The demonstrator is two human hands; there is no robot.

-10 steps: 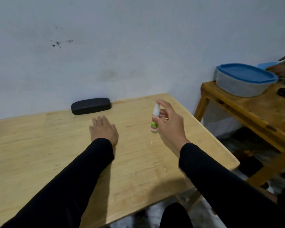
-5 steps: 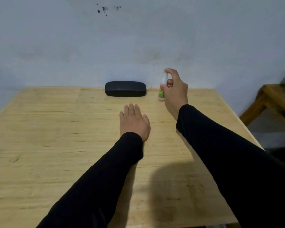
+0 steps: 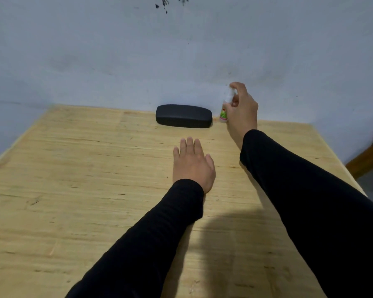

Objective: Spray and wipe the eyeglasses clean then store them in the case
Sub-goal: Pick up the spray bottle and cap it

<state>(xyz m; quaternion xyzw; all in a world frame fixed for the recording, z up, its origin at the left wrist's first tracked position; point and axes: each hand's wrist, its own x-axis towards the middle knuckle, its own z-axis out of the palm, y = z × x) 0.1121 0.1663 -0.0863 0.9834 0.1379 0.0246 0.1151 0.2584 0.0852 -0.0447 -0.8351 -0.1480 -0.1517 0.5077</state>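
Observation:
A closed black eyeglass case (image 3: pixel 184 116) lies at the far edge of the wooden table (image 3: pixel 73 190), against the wall. Just right of it stands a small white spray bottle (image 3: pixel 226 108) with a green label, its base at the table surface. My right hand (image 3: pixel 242 110) is wrapped around the bottle, one finger over its top. My left hand (image 3: pixel 193 164) lies flat, palm down, on the table in front of the case and holds nothing. No eyeglasses or cloth are in view.
A pale grey wall (image 3: pixel 181 50) rises directly behind the table. A piece of another wooden table (image 3: pixel 368 158) shows at the right edge, past the table's right side.
My right hand has carried the spray bottle from mid-table toward the far edge, down beside the case. The view has swung left. My left hand has stayed flat.

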